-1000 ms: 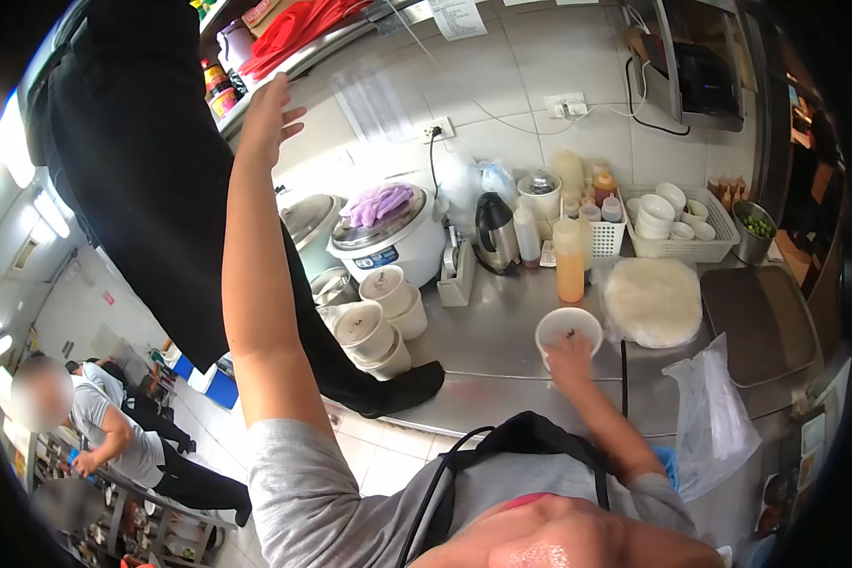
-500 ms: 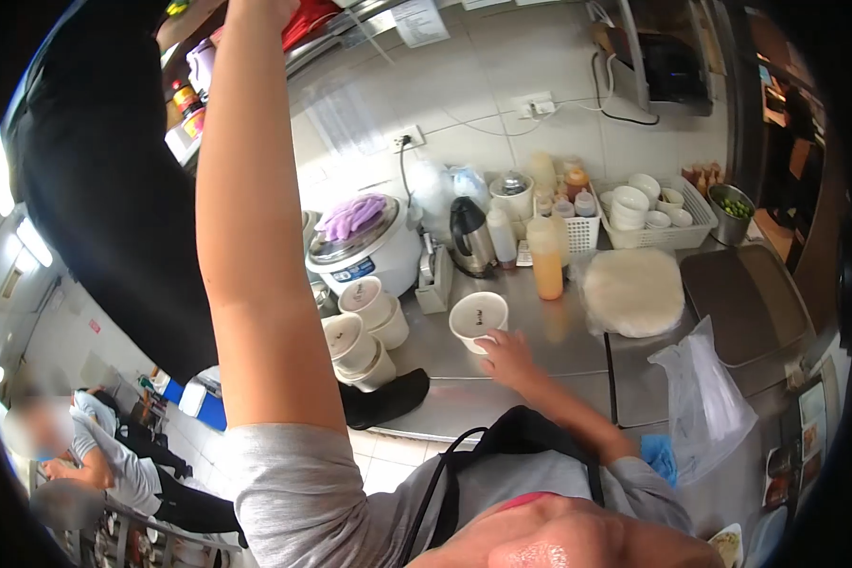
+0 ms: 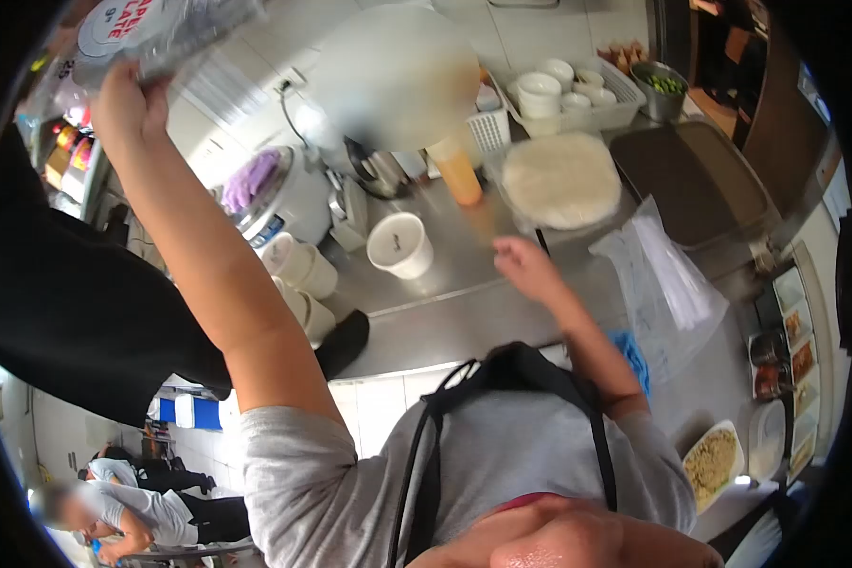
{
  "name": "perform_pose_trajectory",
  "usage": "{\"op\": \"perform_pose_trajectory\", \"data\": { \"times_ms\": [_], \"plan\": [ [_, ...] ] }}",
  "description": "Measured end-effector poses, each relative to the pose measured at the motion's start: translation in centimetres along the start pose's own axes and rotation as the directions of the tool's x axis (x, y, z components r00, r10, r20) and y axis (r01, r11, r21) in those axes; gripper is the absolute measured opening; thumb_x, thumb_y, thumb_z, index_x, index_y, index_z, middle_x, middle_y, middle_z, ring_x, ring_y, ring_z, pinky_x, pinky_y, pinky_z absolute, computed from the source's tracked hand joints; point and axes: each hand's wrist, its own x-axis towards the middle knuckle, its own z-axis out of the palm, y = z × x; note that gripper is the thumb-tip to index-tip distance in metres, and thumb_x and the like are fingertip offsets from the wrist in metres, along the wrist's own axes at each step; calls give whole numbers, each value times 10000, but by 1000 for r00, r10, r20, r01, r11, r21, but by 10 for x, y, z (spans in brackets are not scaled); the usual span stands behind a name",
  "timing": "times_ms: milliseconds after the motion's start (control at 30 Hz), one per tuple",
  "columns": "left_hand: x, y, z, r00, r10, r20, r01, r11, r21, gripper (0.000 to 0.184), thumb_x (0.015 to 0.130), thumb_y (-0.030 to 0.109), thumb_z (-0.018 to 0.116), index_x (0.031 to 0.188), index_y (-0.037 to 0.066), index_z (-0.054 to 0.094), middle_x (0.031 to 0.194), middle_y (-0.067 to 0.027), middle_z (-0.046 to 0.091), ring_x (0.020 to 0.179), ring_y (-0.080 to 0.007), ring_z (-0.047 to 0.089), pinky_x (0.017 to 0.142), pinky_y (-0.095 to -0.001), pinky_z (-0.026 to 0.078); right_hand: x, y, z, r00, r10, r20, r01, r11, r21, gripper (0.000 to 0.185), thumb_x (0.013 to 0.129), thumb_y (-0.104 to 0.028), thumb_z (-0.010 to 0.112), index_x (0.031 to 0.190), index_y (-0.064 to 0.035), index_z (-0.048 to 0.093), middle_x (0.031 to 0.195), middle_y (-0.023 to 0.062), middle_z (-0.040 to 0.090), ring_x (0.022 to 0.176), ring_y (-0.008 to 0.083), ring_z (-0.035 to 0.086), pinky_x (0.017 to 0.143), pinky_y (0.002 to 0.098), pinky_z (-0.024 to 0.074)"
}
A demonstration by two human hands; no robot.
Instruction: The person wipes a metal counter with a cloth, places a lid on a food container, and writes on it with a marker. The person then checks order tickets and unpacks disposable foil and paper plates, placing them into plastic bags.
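My left hand (image 3: pixel 134 112) is raised at the upper left, its fingers closed on a clear plastic pack of paper plates (image 3: pixel 185 43) with red lettering. My right hand (image 3: pixel 530 270) hovers over the front of the steel counter, fingers curled in, with nothing visible in them. Left of it stands a white tub (image 3: pixel 400 248) with handwriting on its lid, apart from the hand. An orange squeeze bottle (image 3: pixel 457 175) is just beyond. Several more white tubs (image 3: pixel 303 267) are stacked beside my left forearm.
A rice cooker (image 3: pixel 298 204) with purple gloves (image 3: pixel 253 180) stands behind the tubs. Right of the bottle lie a bagged round stack (image 3: pixel 563 180), a dark tray (image 3: pixel 696 180) and a plastic bag (image 3: pixel 667 284). A blurred round patch hides part of the back. Another person (image 3: pixel 147 506) is at lower left.
My right hand has left the white tub's lid and moved right, its fingers curling in. The plate pack in my left hand has come into view. The whole view has shifted.
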Motion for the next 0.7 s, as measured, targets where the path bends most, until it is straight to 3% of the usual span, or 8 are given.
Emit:
{"op": "perform_pose_trajectory", "data": {
  "times_ms": [67,233,433,533,567,633,667,700],
  "plan": [
    [-59,-46,-7,999,17,-38,-23,986,-166,255,693,-18,473,947,-32,462,865,-134,514,765,-260,543,639,-403,485,6,-9,-14,1000,10,-22,-5,979,204,341,797,-213,531,1092,-50,481,926,81,555,733,117,532,693,230,417],
    [-217,-139,-7,915,-404,-12,401,906,137,486,712,22,506,1175,-2,362,984,-96,511,820,-182,508,690,-278,427,-3,-53,-33,991,26,129,-125,500,857,420,817,-246,519,1161,-42,393,1028,62,519,849,141,541,680,278,447],
    [-327,-222,-21,739,-640,207,673,707,-217,366,791,-37,396,1155,-5,376,1041,-95,510,897,-154,495,774,-277,399,-32,-31,-14,929,370,-4,-257,655,711,332,801,-215,535,1079,-47,472,930,50,564,793,126,559,655,264,473],
    [-361,-259,-31,656,-729,197,750,659,-61,338,810,-22,392,1147,-2,371,1042,-88,510,897,-142,503,762,-265,410,-42,-4,-13,882,468,-47,-333,692,641,283,792,-228,537,1001,-37,525,840,50,584,686,122,564,566,240,473],
    [-372,-265,-34,594,-790,152,798,603,15,373,803,18,438,1164,-7,346,1067,-122,488,963,-213,476,825,-319,380,-42,5,-15,865,500,-41,-367,685,629,287,791,-233,537,999,-36,527,834,51,585,671,121,563,552,240,472],
    [-402,-309,-46,880,-461,113,326,761,561,423,785,52,481,1173,-16,328,1081,-152,466,1007,-267,434,867,-365,334,-39,38,-19,844,535,-37,-429,715,552,332,782,-302,539,975,-32,536,818,61,587,636,128,557,519,253,460],
    [-413,-323,-49,946,-256,199,18,654,756,451,776,68,502,1178,-20,319,1088,-166,455,1028,-294,413,888,-388,311,-38,52,-22,827,560,-44,-478,742,470,346,779,-322,536,965,-31,536,806,63,586,625,128,554,508,255,452],
    [-411,-294,-36,955,-187,231,-15,746,666,510,738,105,547,1176,-34,326,1107,-205,420,1078,-352,340,929,-428,235,-37,64,-25,809,586,-54,-525,759,385,360,776,-342,534,955,-30,537,795,64,585,614,128,551,498,256,445]
  ]
}}
